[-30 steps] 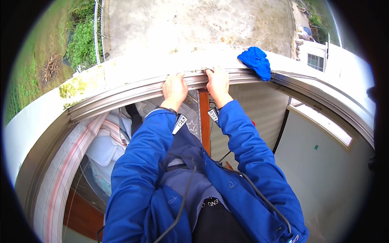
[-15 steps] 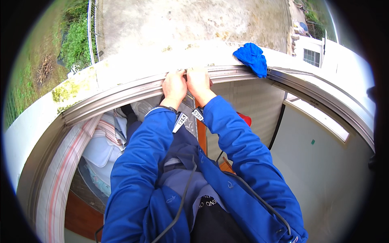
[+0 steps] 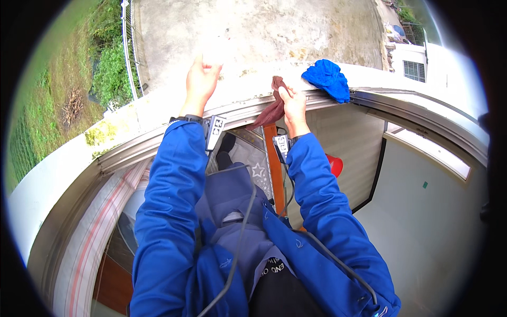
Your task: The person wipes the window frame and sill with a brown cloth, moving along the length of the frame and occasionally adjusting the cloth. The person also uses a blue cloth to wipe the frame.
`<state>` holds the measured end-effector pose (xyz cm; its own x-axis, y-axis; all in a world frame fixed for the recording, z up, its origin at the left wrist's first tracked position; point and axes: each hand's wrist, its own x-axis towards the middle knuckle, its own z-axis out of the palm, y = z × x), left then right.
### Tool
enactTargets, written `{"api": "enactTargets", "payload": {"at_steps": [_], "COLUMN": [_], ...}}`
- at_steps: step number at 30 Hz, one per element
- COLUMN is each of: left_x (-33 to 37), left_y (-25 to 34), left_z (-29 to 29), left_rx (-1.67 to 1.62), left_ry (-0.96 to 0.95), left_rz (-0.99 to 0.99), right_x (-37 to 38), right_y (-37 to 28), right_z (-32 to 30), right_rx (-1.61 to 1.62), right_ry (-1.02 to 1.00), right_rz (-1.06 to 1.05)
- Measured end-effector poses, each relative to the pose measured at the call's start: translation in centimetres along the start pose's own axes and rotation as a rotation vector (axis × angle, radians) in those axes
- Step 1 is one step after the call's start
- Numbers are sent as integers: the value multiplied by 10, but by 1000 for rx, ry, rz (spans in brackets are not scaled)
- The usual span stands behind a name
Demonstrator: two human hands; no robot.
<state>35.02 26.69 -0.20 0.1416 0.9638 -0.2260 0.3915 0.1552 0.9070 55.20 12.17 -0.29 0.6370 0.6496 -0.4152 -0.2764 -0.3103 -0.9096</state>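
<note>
My right hand (image 3: 296, 104) grips a dark reddish-brown cloth (image 3: 272, 108), pinched between thumb and fingers. The cloth hangs across the metal window track (image 3: 240, 112), its lower end dangling over the inner side. Raised over the bright white ledge (image 3: 158, 113) beyond the track, my left hand (image 3: 202, 84) has its thumb apart from its fingers, and nothing shows in it; glare washes out the fingertips. To the right of my right hand, a crumpled blue cloth (image 3: 326, 80) lies on the ledge and overlaps the track.
A striped curtain (image 3: 90, 232) hangs at the left inside the frame. Below the track are a wooden post (image 3: 274, 164), a red object (image 3: 335, 165) and a pale wall (image 3: 406, 232). Outside lies a concrete yard (image 3: 296, 31) with a railing (image 3: 130, 50). A cable (image 3: 237, 248) runs down my front.
Both hands were together on the track; now they are apart, the left lifted outward and left, the right moved right. The brown cloth has come into view in my right hand.
</note>
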Motion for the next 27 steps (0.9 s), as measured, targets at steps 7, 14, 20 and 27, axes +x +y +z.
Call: {"api": "enactTargets", "payload": {"at_steps": [7,14,20,27], "left_x": [-70,-99,-112,-117], "left_y": [-25,-58,-66,-67], "left_z": [-13,-25,-30,-30], "left_rx": [350,302,314,273], "left_ry": [-120,-45,-49,-62], "left_rz": [-86,-128,-134,-98], "right_x": [-27,-37,-43,-32], "right_y": [-3,26,42,31], "right_z": [-7,12,30,37], "right_rx": [-365,-1177,-1514,-1677], "right_ry": [-299,-108,-106,-364], "right_rz": [96,-848,-915,-874]}}
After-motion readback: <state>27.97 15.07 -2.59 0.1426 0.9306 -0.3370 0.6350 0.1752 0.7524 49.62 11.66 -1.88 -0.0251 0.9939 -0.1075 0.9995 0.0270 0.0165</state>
